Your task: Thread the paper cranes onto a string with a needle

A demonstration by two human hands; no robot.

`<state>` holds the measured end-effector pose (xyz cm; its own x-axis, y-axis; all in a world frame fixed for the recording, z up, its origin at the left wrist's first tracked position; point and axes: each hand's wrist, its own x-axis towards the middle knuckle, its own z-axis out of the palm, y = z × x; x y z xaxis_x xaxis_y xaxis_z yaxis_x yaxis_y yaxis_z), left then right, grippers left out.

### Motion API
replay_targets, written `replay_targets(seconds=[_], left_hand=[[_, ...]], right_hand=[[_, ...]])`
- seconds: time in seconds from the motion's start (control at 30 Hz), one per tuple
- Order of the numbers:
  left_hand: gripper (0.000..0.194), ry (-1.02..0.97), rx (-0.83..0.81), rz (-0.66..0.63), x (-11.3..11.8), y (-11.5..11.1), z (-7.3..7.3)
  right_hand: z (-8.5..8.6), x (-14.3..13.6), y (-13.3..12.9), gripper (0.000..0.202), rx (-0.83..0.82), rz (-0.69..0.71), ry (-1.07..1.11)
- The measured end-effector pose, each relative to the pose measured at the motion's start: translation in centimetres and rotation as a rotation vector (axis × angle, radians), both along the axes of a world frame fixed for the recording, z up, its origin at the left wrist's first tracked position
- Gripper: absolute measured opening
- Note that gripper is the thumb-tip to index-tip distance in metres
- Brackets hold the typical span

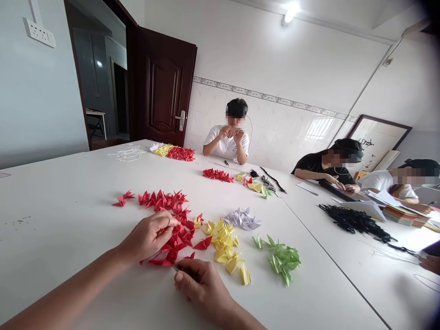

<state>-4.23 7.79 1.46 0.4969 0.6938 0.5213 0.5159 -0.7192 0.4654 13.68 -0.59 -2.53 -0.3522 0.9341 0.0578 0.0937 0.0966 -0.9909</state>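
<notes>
My left hand [151, 233] is closed in a pinch over a spread of folded red paper cranes [177, 238]. What its fingers hold, if anything, is hidden. Just below and to the right, my right hand [204, 284] is wrapped round a small dark tool [192, 272], most of it covered by the fingers; a thin tip points toward the red cranes. Yellow paper cranes [224, 243] lie right of the red ones. Beyond them sit pale lilac cranes [242, 218], and green cranes [283, 260] form a pile farther right.
Across the white table [68, 256] a person [227, 142] holds both hands raised. More red cranes [218, 175] lie mid-table, with white strings [127, 153] at the far left. Black cords [354, 220] and paper stacks [402, 213] are near other people on the right.
</notes>
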Motion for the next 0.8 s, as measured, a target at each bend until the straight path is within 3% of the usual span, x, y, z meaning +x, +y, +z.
replay_targets(seconds=[0.3,0.53,0.8], left_hand=[[0.027,0.025,0.003,0.071,0.1,0.2,-1.0],[0.023,-0.094,0.016,0.146,0.2,0.2,-1.2],[0.018,-0.121,0.13,0.143,0.2,0.3,-1.2]], right_hand=[[-0.2,-0.1,0.2,0.04,0.039,0.01,-0.037],[-0.3,0.0,0.1,0.035,0.053,0.012,-0.049],[-0.1,0.0,0.0,0.031,0.064,0.012,-0.066]])
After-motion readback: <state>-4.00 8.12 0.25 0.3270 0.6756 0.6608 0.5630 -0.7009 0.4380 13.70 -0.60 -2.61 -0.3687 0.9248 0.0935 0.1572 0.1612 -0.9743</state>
